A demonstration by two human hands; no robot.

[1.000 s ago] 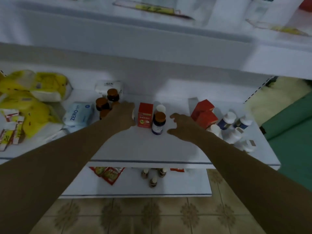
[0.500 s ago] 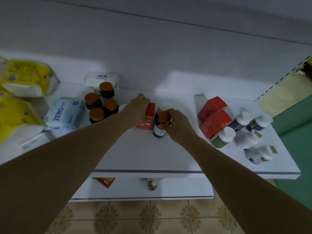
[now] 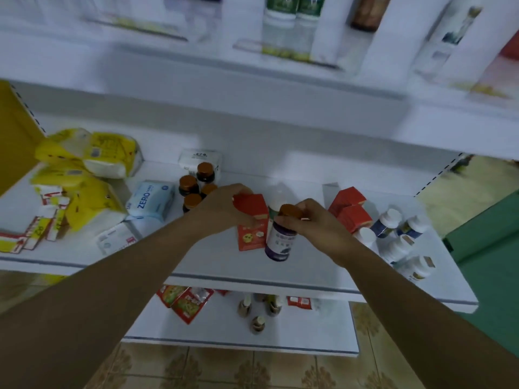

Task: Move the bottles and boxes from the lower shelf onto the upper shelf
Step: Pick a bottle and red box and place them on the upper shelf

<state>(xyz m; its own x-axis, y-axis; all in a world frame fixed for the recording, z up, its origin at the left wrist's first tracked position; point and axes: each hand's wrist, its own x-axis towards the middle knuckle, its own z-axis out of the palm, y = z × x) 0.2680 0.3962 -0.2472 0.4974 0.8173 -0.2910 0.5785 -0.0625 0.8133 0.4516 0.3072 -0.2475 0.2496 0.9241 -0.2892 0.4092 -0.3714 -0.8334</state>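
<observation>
My left hand (image 3: 224, 210) curls over the top of a red cardboard box (image 3: 252, 230), gripping it; my right hand (image 3: 318, 227) pinches a round bottle (image 3: 278, 242) at the neck, just under its amber cap; the bottle is dark with a white and purple label. Box and bottle stand side by side, touching, both tilted, over the middle of a smooth white middle shelf (image 3: 196, 256); I cannot tell whether they rest on it.

Behind my left hand is a cluster of dark jars (image 3: 188, 185) with brown lids; left of them lies a soft pale-blue tissue pack (image 3: 150, 200), then crinkled yellow packs (image 3: 90, 153). By my right hand two more red boxes (image 3: 351, 209) stand stacked; beyond them are white bottles (image 3: 393, 228) with white caps, some upright, some lying down.

The bottom shelf (image 3: 224, 336) holds glossy red sachets (image 3: 191, 303) and a few small bottles (image 3: 257, 324); the top shelf (image 3: 196, 68) is blurred, with tall bottles and cartons; the floor (image 3: 224, 369) is patterned beige tile.
</observation>
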